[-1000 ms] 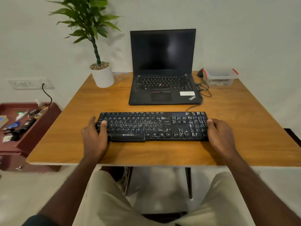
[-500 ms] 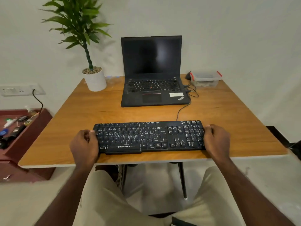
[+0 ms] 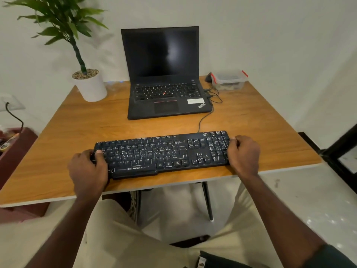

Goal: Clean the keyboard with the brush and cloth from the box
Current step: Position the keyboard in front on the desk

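A black keyboard (image 3: 164, 153) lies near the front edge of the wooden table (image 3: 260, 124), its right end a little farther from me than its left. My left hand (image 3: 88, 169) grips the keyboard's left end, thumb on the keys. My right hand (image 3: 243, 153) grips its right end with curled fingers. A clear plastic box (image 3: 229, 79) with a lid and red clips stands at the table's far right corner; its contents are too dim to make out. No brush or cloth shows.
An open black laptop (image 3: 166, 89) sits behind the keyboard, with cables (image 3: 204, 117) running from its right side. A white potted plant (image 3: 90, 86) stands at the far left. A dark mouse (image 3: 208, 78) lies beside the box. A low red shelf (image 3: 13, 149) stands left of the table.
The keyboard has come closer to the table's front edge with both hands on its ends, and its right end has swung slightly away. The view has shifted and tilted.
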Demonstrator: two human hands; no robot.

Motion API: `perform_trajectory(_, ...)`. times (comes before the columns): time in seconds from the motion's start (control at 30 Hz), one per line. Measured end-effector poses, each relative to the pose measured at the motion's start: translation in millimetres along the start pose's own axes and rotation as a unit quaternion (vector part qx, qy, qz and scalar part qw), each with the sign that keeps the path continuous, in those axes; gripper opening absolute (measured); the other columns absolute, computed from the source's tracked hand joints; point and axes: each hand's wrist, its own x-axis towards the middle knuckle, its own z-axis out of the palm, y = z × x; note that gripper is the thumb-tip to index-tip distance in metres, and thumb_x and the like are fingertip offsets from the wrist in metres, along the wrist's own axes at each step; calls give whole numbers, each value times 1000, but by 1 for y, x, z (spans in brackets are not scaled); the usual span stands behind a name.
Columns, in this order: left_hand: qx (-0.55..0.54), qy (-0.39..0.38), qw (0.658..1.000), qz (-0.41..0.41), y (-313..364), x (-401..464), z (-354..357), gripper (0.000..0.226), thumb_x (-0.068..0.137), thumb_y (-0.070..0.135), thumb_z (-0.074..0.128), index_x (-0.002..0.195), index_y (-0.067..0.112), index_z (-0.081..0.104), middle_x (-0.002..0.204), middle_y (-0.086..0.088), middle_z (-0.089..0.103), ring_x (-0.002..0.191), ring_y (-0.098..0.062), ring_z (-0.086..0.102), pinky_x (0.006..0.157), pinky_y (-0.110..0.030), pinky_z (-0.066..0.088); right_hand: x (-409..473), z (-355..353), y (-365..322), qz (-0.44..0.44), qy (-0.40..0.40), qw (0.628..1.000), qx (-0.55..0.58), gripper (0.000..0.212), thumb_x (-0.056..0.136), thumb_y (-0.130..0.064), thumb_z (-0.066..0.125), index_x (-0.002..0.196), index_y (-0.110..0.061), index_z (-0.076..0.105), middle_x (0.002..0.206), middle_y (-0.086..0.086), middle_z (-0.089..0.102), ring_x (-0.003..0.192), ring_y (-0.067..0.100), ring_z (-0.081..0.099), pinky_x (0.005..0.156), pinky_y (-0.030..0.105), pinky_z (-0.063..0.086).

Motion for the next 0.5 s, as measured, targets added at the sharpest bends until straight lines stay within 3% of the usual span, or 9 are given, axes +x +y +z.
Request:
perform_trajectory(0.13, -10, -1, 1000, 12, -3, 1, 1, 58, 93, 44, 38, 105, -3, 69, 90, -28, 64, 90, -44, 56, 80, -50, 43, 0, 0, 0, -2, 1, 1000, 4, 27, 86, -28, 47, 60, -18, 46, 59, 5, 48, 58, 27, 47, 62, 30, 28)
perform_trajectory(0.37, -7, -12, 1000, 4, 0, -3, -3, 57, 91, 42, 41, 110, -6, 67, 96, -33, 61, 97, -48, 54, 85, -52, 43, 0, 2, 0, 6, -3, 1000, -8, 38, 86, -33, 46, 74, -6, 70, 73, 14, 67, 66, 29, 57, 63, 31, 36)
perform_trajectory(0.5, 10, -33, 999, -5, 9, -6, -11, 60, 88, 44, 43, 116, -5, 63, 103, -36, 59, 103, -50, 51, 91, -56, 42, -2, -1, -2, 19, -9, 1000, 3, 39, 87, -33, 47, 81, -5, 74, 78, 13, 71, 70, 29, 61, 67, 33, 45)
